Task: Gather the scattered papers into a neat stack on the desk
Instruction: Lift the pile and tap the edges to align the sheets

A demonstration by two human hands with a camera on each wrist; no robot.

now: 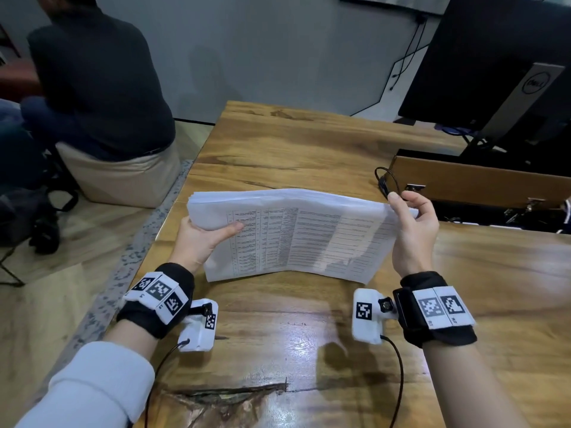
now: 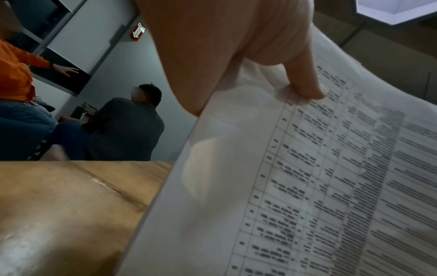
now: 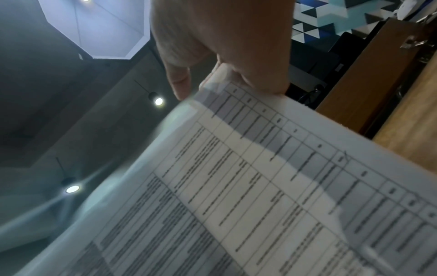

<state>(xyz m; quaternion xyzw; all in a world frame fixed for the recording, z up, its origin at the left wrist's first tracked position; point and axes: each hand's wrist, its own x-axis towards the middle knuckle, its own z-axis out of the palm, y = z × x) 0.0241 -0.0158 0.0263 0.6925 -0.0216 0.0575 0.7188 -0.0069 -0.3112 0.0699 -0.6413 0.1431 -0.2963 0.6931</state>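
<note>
Left hand and right hand are each gripping an end of the paper stack, its lower edge resting on the bench.

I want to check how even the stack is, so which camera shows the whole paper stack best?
The head view: the whole paper stack shows, standing on the desk between both hands. Each wrist view shows only a close, blurred part.

White printed papers stacked, upright on desk, bowed
</note>
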